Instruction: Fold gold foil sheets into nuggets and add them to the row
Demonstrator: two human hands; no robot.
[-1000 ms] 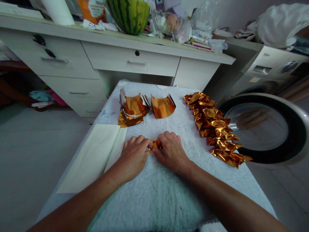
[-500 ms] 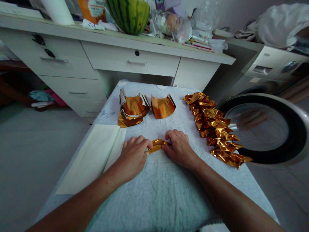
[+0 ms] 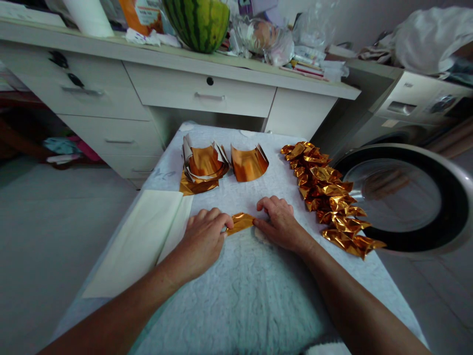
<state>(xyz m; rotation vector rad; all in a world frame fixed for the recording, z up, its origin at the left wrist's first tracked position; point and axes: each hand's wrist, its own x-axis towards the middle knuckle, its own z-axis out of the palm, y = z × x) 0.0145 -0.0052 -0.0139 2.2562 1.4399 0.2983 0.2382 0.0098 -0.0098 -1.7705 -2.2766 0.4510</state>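
A small folded piece of gold foil paper (image 3: 241, 223) lies on the cloth-covered table (image 3: 236, 305) between my hands. My left hand (image 3: 207, 231) pinches its left end between thumb and fingers. At the right end, my right hand (image 3: 279, 222) touches the tip with its thumb, while the other fingers are lifted apart from it. Beyond my hands stand a stack of curled gold foil sheets (image 3: 205, 160) and a single curled sheet (image 3: 250, 163). Along the table's right side, several folded gold foil pieces (image 3: 321, 187) lie in a heaped row.
Pale paper sheets (image 3: 136, 241) lie under and beside my left forearm. A white desk (image 3: 170, 86) bearing a cut watermelon (image 3: 199, 22) stands behind the table. The open round door (image 3: 406, 197) of a washing machine (image 3: 424, 98) reaches close to the right table edge.
My right hand has shifted slightly right, and its fingers have opened away from the foil, baring more of its right end. My left hand keeps its place.
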